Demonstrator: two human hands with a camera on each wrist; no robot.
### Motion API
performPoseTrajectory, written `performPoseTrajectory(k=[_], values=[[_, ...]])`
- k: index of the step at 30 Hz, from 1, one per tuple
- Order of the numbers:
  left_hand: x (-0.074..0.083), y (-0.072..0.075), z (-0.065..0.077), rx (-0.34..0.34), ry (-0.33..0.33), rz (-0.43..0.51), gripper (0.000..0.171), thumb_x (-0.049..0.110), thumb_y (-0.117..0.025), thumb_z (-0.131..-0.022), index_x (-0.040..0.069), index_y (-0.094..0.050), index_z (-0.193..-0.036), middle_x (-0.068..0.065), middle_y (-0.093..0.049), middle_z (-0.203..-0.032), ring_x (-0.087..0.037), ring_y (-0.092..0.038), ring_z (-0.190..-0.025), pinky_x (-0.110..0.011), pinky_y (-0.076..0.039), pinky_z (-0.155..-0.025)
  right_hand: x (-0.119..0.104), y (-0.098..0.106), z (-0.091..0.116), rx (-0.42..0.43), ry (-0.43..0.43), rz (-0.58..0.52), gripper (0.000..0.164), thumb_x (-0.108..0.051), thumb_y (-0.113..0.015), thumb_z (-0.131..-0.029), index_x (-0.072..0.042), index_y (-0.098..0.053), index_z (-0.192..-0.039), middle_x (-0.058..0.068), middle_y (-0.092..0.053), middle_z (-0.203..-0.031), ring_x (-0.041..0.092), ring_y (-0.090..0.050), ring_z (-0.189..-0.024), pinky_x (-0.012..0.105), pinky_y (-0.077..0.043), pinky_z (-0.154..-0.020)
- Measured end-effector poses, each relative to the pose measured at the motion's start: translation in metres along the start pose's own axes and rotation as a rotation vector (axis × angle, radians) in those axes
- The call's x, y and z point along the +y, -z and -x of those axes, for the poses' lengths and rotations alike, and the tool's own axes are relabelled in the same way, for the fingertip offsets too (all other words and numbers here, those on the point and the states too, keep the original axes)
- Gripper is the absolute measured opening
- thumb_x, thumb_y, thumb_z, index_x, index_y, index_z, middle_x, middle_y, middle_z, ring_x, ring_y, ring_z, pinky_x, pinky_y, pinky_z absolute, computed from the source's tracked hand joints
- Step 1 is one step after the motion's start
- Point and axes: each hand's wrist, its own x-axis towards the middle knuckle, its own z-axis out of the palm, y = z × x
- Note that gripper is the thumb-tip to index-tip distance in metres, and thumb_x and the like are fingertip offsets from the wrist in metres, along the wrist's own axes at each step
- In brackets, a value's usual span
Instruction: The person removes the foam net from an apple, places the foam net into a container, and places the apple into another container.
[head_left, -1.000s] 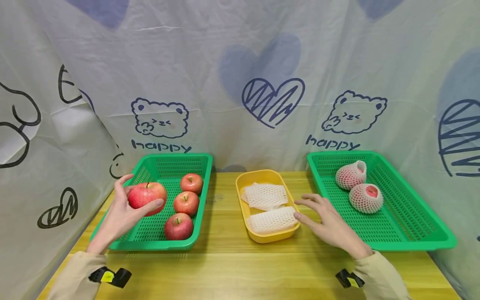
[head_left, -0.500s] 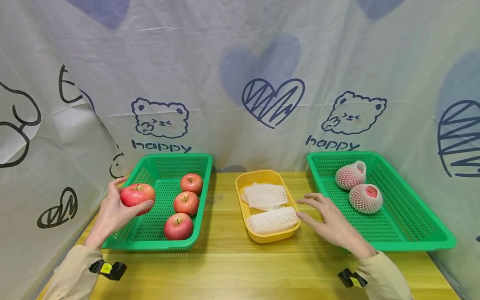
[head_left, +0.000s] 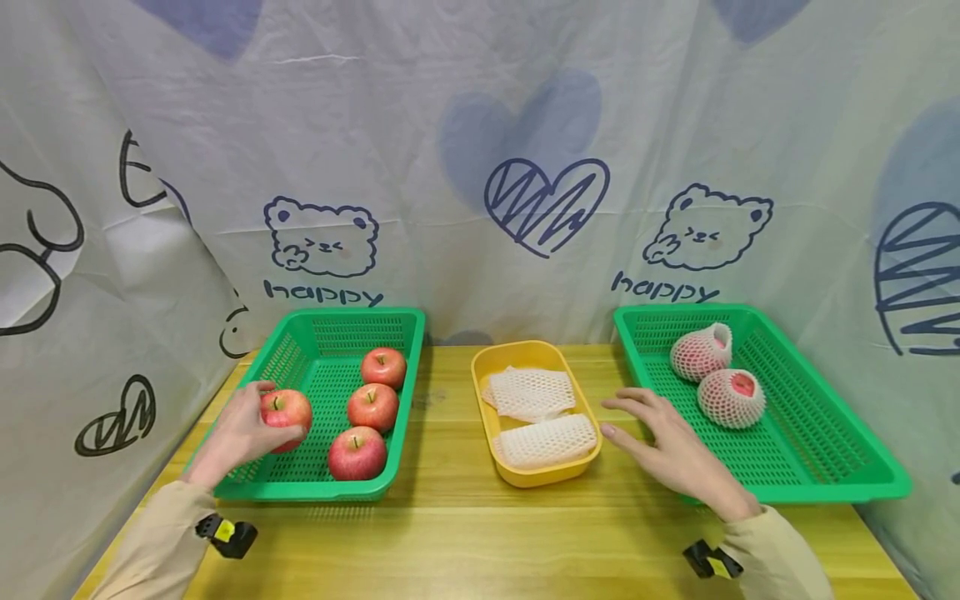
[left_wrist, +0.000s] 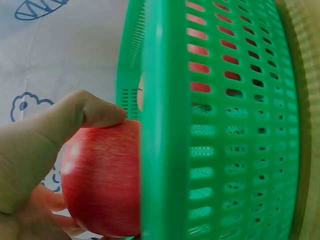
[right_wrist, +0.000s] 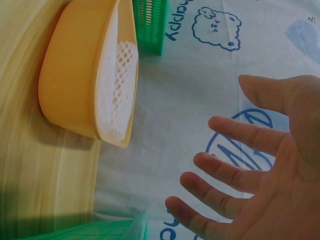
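Well to the left of the rounded yellow plastic tray (head_left: 536,478), the left hand (head_left: 243,429) grips a round red apple (head_left: 288,412) between its thumb and its fingers. This apple is in the left part of the green plastic basket with slotted walls (head_left: 326,375), and the left wrist view shows it partly behind the basket's rim; whether it touches the bottom, I cannot tell. Nearer to the tray, in the same basket, three other red apples (head_left: 372,407) make a row along the right wall. Inside the tray lie two white foam net sleeves (head_left: 545,440), one behind the other, with the long side of the front one running roughly left to right. Just to the right of the tray, the right hand (head_left: 671,446) is spread, its fingers apart and holding nothing, near the rim but not touching it. Farther right of the tray, a second green plastic basket (head_left: 795,442) contains two apples in white foam nets (head_left: 732,398). In my judgement, the relation which matters most is this: the gripped apple, having no clear long axis, is at the left hand, while the sleeves are much nearer to the right hand, and the tray stands between both hands.
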Motion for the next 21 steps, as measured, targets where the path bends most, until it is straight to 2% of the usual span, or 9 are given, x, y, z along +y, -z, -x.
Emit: performPoseTrajectory(k=[3, 9, 14, 16, 21], values=[[0.001, -0.002, 0.001, -0.028, 0.019, -0.037, 0.082, 0.025, -0.077, -0.077, -0.018, -0.039, -0.136, -0.039, -0.045, -0.121, -0.045, -0.053, -0.096, -0.044, -0.054, -0.071, 0.000, 0.000, 0.001, -0.002, -0.004, -0.003, 0.044, -0.040, -0.058, -0.101, -0.010, -0.062, -0.134, 0.019, -0.050, -0.145, 0.045, -0.043, -0.136, 0.070, -0.037, -0.106], [-0.002, -0.007, -0.001, -0.069, 0.055, -0.077, 0.081, 0.029, -0.077, -0.075, -0.019, -0.043, -0.131, -0.039, -0.045, -0.121, -0.050, -0.045, -0.101, -0.053, -0.049, -0.076, 0.000, 0.000, 0.001, -0.001, 0.000, -0.003, 0.043, -0.039, -0.059, -0.101, -0.010, -0.062, -0.134, 0.019, -0.050, -0.145, 0.045, -0.042, -0.136, 0.071, -0.036, -0.107], [-0.006, -0.011, -0.002, -0.065, 0.034, -0.081, 0.081, 0.027, -0.080, -0.072, -0.021, -0.045, -0.127, -0.037, -0.050, -0.114, -0.045, -0.051, -0.097, -0.058, -0.044, -0.083, 0.001, 0.000, 0.002, -0.001, 0.001, -0.007, 0.043, -0.039, -0.059, -0.101, -0.010, -0.062, -0.134, 0.019, -0.051, -0.145, 0.045, -0.042, -0.136, 0.071, -0.035, -0.107], [-0.007, -0.013, -0.002, -0.072, 0.025, -0.076, 0.083, 0.026, -0.082, -0.073, -0.022, -0.044, -0.128, -0.038, -0.052, -0.114, -0.043, -0.053, -0.097, -0.058, -0.046, -0.086, 0.001, 0.000, 0.002, -0.003, 0.002, -0.008, 0.044, -0.039, -0.058, -0.101, -0.010, -0.062, -0.134, 0.019, -0.051, -0.145, 0.045, -0.042, -0.136, 0.071, -0.035, -0.107], [-0.011, -0.015, -0.005, -0.105, 0.015, -0.047, 0.084, 0.023, -0.084, -0.073, -0.024, -0.044, -0.129, -0.038, -0.058, -0.114, -0.040, -0.058, -0.097, -0.052, -0.054, -0.083, 0.001, -0.001, 0.002, -0.002, 0.010, -0.006, 0.043, -0.038, -0.059, -0.101, -0.010, -0.062, -0.133, 0.020, -0.051, -0.144, 0.046, -0.043, -0.136, 0.072, -0.036, -0.106]])
